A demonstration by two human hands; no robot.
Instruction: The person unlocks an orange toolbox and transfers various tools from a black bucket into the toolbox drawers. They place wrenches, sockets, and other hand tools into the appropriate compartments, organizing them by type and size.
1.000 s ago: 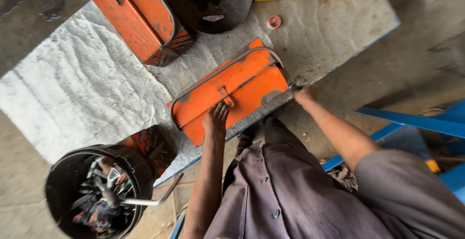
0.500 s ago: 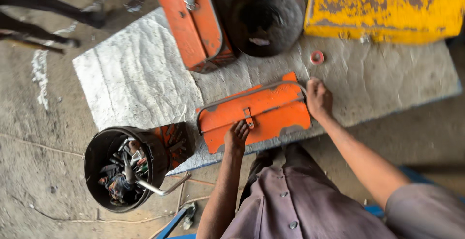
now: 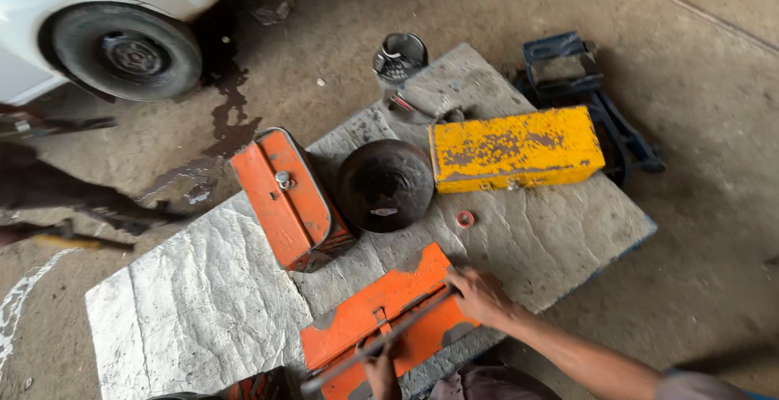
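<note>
While my right hand [image 3: 480,296] grips the near orange metal toolbox's [image 3: 381,319] wire handle [image 3: 377,343], my left hand [image 3: 380,359] clasps it too, steadying the lid.

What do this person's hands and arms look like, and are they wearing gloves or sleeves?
No gloves: both the left hand and the right hand are bare. The right forearm is bare too, with a greyish-brown sleeve starting near the elbow at the frame's lower edge. No watch or rings show. Little of the left arm is in view.
</note>
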